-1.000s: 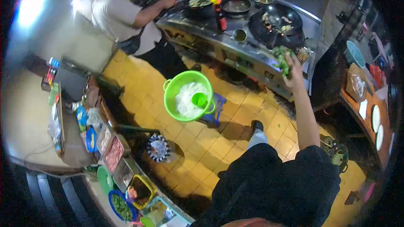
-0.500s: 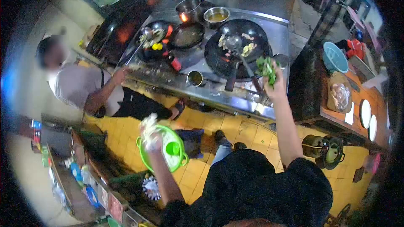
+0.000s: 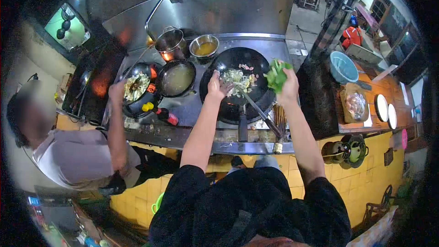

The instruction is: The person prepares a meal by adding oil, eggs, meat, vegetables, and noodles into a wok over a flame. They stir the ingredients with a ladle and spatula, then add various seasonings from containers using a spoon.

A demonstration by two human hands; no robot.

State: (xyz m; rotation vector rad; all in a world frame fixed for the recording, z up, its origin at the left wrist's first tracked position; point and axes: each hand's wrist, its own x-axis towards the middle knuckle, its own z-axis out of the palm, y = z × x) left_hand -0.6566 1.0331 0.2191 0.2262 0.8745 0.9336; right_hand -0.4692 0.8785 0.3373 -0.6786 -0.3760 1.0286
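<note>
My left hand is over the left side of a large black wok, fingers stretched out and nothing in its grasp. Below and beside it lie pale shredded vegetables with small pinkish pieces. My right hand grips a bunch of leafy greens at the wok's right edge. A long-handled ladle rests in the wok, its handle slanting toward the stove's front edge. The wok's own handle points toward me.
On the left, a co-worker reaches to a smaller wok of food. A pan of liquid, a pot and a metal bowl stand behind. A sauce bottle lies nearby. Right: wooden table with blue basin.
My left hand has moved from the green basin to the wok and let go of its pale shreds, which lie in the wok. My right hand still holds the greens. The view has shifted.
</note>
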